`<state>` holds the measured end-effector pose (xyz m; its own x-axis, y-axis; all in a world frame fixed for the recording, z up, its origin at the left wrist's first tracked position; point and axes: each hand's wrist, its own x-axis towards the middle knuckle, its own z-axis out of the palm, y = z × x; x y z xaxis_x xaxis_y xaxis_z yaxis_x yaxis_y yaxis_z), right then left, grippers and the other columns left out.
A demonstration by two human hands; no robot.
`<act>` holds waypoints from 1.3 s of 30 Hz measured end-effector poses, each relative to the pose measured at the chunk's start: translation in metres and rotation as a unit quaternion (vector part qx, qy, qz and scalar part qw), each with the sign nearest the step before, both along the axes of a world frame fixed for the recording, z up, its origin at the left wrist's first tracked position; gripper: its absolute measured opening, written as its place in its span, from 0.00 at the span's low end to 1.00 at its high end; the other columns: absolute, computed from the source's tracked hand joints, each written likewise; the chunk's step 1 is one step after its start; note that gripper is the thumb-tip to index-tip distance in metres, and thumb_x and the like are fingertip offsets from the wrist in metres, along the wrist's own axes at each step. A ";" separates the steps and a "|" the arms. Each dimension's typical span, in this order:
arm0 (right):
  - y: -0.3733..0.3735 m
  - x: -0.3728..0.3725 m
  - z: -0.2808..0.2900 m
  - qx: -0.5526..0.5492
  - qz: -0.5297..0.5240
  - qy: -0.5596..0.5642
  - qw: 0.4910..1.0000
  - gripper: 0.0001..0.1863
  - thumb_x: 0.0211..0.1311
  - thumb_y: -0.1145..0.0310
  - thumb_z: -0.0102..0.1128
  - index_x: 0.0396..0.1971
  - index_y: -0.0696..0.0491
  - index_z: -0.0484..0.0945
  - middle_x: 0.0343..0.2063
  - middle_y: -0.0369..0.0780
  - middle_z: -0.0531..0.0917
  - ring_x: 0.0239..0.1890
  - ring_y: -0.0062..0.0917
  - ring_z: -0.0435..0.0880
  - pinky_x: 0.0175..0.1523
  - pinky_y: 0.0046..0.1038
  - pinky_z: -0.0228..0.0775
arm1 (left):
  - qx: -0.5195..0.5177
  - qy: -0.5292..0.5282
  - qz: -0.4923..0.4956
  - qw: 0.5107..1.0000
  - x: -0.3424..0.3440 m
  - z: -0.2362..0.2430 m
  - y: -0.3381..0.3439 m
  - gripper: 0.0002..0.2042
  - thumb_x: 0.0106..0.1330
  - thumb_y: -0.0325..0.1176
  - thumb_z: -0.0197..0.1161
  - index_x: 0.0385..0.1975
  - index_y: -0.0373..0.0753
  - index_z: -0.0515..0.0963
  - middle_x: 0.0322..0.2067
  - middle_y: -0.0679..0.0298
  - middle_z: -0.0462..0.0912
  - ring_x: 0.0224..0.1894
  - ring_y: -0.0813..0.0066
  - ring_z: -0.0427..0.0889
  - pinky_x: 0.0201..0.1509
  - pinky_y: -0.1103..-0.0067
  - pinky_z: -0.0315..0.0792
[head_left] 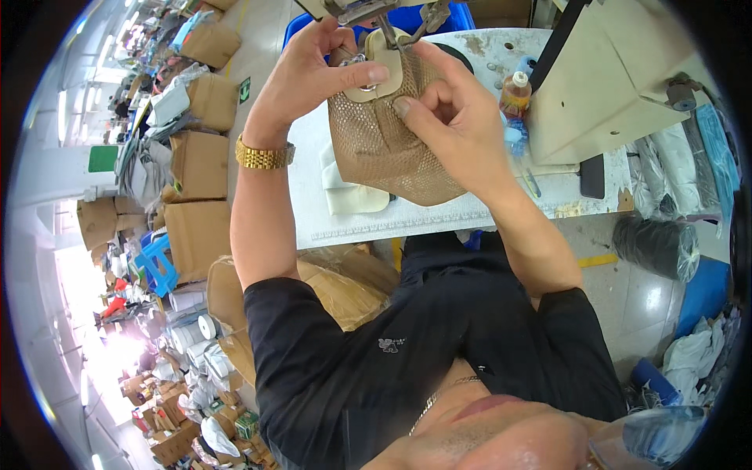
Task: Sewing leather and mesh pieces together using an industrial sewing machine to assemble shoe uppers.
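A brown mesh bag (pixel 392 149) lies at the table's far edge, under the presser foot (pixel 389 35) of a sewing machine. On its upper part is a beige rounded patch (pixel 384 70) with shiny metal hardware (pixel 359 66) at its left side. My left hand (pixel 317 74) grips the patch and mesh from the left, thumb pressed on the patch, other fingers partly hidden. My right hand (pixel 462 117) is curled at the bag's right side, index fingertip beside the presser foot and thumb against the mesh. The needle point cannot be made out.
The white table (pixel 313 211) has a ruler scale along its near edge. Beige pieces (pixel 356 197) lie left of the bag. A bottle (pixel 515 92) and dark phone (pixel 592 177) are near the machine body (pixel 611 78). A blue bin (pixel 462 17) stands behind; cardboard boxes (pixel 196 239) line the left.
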<state>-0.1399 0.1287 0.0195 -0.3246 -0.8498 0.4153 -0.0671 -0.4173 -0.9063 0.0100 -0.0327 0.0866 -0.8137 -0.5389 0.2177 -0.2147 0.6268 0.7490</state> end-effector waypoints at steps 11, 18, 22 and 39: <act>-0.013 -0.007 -0.002 -0.014 0.024 0.014 1.000 0.27 0.59 0.76 0.64 0.59 0.61 0.69 0.18 0.27 0.71 0.22 0.07 0.66 0.28 0.13 0.57 | 0.067 0.053 0.001 0.996 -0.005 0.005 0.006 0.22 0.50 0.37 0.78 0.41 0.34 0.78 0.35 0.68 0.81 0.34 0.84 0.78 0.39 0.84 0.74; -0.022 -0.014 0.000 -0.025 0.032 -0.004 0.999 0.25 0.57 0.75 0.64 0.57 0.57 0.73 0.17 0.28 0.70 0.20 0.09 0.66 0.27 0.15 0.57 | 0.031 0.052 0.039 0.997 -0.004 0.001 0.003 0.22 0.50 0.36 0.79 0.41 0.34 0.78 0.31 0.69 0.79 0.35 0.85 0.78 0.38 0.85 0.74; -0.025 -0.018 0.002 -0.029 0.030 0.001 0.999 0.23 0.56 0.74 0.65 0.53 0.56 0.76 0.15 0.29 0.71 0.19 0.10 0.67 0.26 0.17 0.59 | 0.026 0.068 0.057 0.996 -0.007 0.002 0.009 0.22 0.50 0.35 0.78 0.42 0.33 0.79 0.35 0.66 0.82 0.36 0.83 0.79 0.40 0.83 0.75; -0.042 -0.042 0.011 0.057 0.089 -0.011 0.994 0.13 0.59 0.70 0.65 0.43 0.58 0.79 0.17 0.31 0.76 0.19 0.11 0.73 0.22 0.18 0.63 | 0.035 0.124 0.060 0.990 -0.003 0.002 0.010 0.17 0.53 0.29 0.76 0.41 0.31 0.80 0.37 0.64 0.84 0.39 0.82 0.80 0.44 0.82 0.76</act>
<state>-0.1814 0.0864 0.0309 -0.1723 -0.9362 0.3064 0.0201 -0.3143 -0.9491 0.0070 -0.0232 0.0890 -0.6696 -0.6487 0.3617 -0.0889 0.5534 0.8282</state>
